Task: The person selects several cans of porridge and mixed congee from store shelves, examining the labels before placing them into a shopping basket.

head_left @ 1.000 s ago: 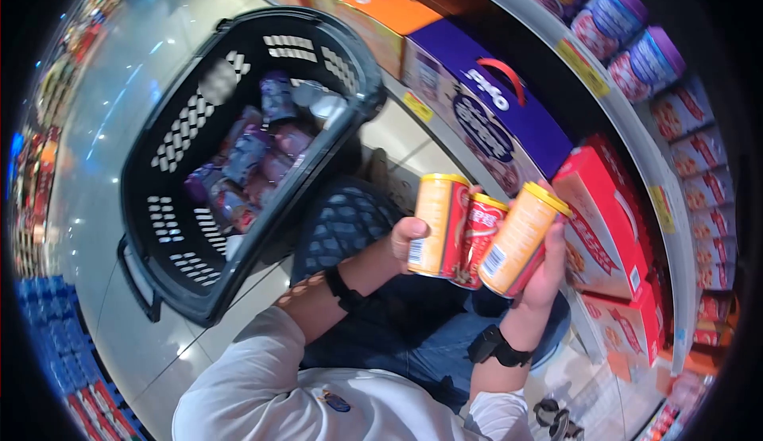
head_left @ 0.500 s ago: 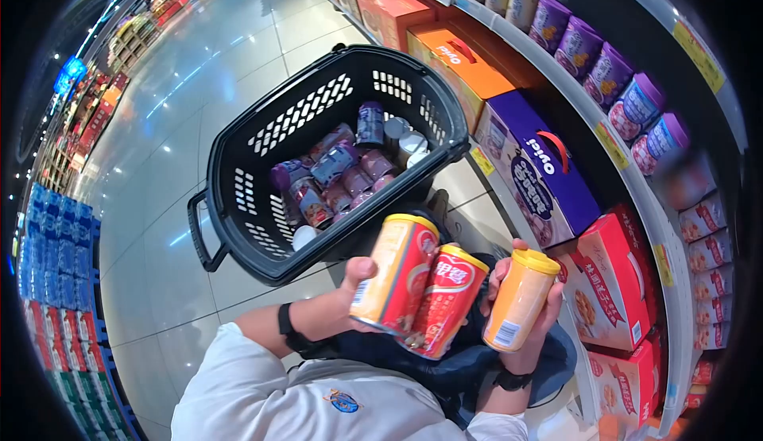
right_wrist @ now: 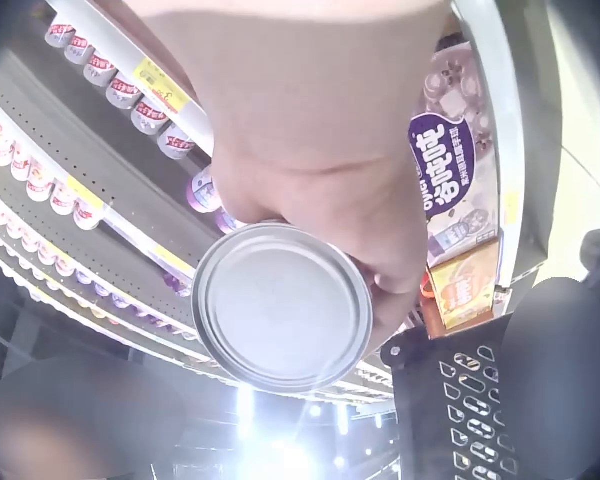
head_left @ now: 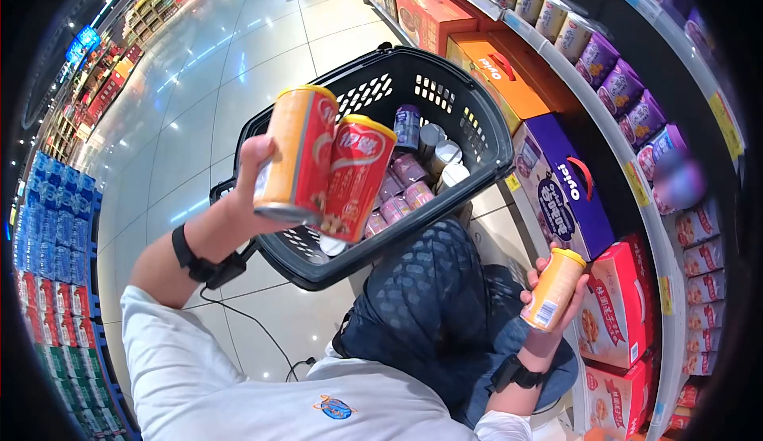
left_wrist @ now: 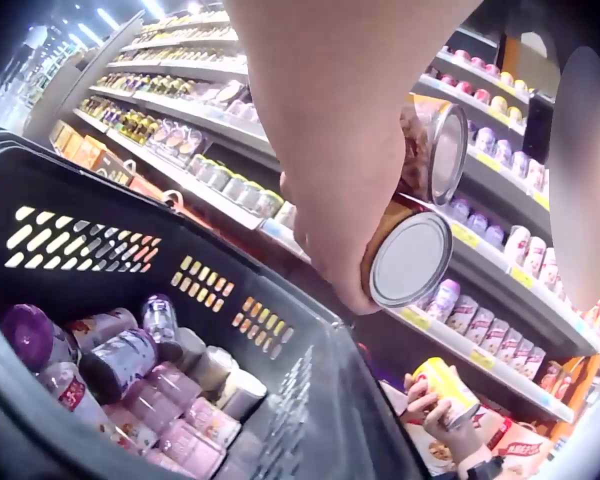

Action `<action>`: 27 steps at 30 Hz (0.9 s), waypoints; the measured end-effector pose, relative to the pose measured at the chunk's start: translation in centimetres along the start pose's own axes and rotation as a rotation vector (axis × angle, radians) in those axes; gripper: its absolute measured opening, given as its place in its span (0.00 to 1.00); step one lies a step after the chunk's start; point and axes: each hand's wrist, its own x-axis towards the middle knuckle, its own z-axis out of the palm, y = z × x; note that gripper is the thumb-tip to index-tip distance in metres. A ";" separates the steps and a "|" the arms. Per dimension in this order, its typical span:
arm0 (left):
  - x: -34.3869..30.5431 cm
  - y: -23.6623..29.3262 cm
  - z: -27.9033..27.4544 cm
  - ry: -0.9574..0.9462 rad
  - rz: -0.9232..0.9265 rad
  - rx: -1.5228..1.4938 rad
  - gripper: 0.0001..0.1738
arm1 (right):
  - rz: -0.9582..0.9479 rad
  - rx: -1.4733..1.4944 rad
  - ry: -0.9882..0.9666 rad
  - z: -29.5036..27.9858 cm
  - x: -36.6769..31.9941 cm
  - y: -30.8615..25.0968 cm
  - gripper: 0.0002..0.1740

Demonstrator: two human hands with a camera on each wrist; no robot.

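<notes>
My left hand grips two red and yellow cans side by side, a near can and a far can, both with yellow lids. They are held up over the near left side of a black shopping basket. In the left wrist view, the metal bottom of one can faces the camera. Low by the shelf at the right, my right hand holds a single yellow-lidded can, its barcode side up. Its round metal base fills the middle of the right wrist view.
Purple and pink cans and several white-lidded ones lie in the basket. Along the right runs a shelf with an orange box, a purple box, red boxes and rows of cans. Blue packs are stacked at the left.
The left hand has moved left and up with two cans, away from the right hand, to above the basket. The right hand keeps one can and is now farther right. The head view has shifted.
</notes>
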 end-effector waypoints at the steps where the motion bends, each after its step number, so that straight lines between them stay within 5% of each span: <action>1: 1.1 0.5 -0.4 -0.009 -0.029 -0.005 0.47 | 0.003 0.018 -0.022 -0.2 0.3 -0.1 0.45; 7: 8.9 1.0 -4.6 0.076 -0.250 -0.106 0.38 | -0.018 0.015 0.045 -1.4 0.2 -0.7 0.44; 15: 16.5 -1.9 -8.1 0.005 -0.584 0.054 0.42 | -0.071 -0.011 0.188 -3.9 -1.3 -1.8 0.45; 27: 18.6 -8.9 -11.2 0.058 -0.803 0.188 0.39 | -0.187 -0.007 0.350 -6.0 -1.1 -2.7 0.42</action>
